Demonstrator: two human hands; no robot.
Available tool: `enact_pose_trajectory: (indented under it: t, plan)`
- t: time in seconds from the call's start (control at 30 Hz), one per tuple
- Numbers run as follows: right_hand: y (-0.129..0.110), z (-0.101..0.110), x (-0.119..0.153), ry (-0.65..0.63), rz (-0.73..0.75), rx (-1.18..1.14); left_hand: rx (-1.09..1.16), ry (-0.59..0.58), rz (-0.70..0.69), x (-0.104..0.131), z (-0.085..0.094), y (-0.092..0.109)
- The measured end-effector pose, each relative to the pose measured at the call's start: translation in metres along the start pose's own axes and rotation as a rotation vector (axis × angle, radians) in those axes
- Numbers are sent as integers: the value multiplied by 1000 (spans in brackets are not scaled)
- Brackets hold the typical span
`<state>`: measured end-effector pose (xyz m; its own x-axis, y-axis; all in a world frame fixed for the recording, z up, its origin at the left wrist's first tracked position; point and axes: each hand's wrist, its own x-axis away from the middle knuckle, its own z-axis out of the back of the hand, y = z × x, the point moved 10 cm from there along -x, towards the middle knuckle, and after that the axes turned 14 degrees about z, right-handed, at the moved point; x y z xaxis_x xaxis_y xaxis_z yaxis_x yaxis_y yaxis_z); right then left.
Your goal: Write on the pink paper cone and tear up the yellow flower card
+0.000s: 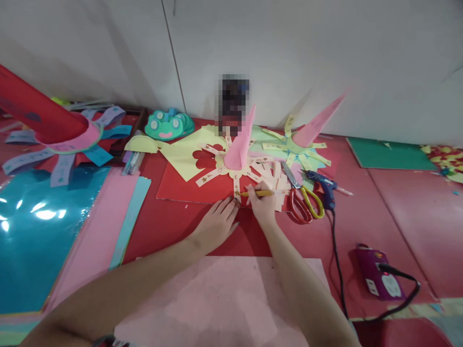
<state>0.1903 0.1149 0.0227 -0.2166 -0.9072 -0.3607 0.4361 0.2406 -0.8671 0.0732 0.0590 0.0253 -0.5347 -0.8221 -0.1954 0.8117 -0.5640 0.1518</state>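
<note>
My right hand [263, 204] grips a yellow pen [263, 193], its tip at a gold star on the lower strip of a paper craft. That craft has a pink cone [240, 148] standing on a cream scalloped base, with lettered strips [207, 177] spreading around it. Fingers spread, my left hand [218, 221] lies flat with its fingertips by the end of the same strip. Red card [181, 185] lies beneath the craft. Loose cream strips [278, 185] are beside my right hand.
Scissors [306, 202] and a blue glue gun [327, 190] lie right of the strips; its cord passes near a purple power box [379, 272]. Another pink cone craft [318, 123] stands behind. Frog cutouts [167, 126], coloured sheets [87, 231] and a red cone [47, 113] are left.
</note>
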Motion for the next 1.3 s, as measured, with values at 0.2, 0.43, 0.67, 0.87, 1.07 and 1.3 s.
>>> enact_pose_trajectory:
  t: [0.2, 0.43, 0.67, 0.87, 1.07, 1.3]
  plan:
    - [-3, -3, -1, -19, 39, -25, -14, -4, 1, 0, 0, 0]
    - [0, -4, 0, -21, 18, -49, 21, -29, 18, 0, -5, -2]
    - [0, -3, 0, -18, 20, -28, 4, -13, 10, 1, -4, -2]
    - [2, -6, 2, -38, -18, -58, -9, -3, 2, 0, -2, -1]
    - [2, -6, 2, -35, -29, -49, 19, -36, 20, 0, -4, -2]
    - [1, -2, 0, -12, -3, -24, 47, -39, 26, 0, -4, -2]
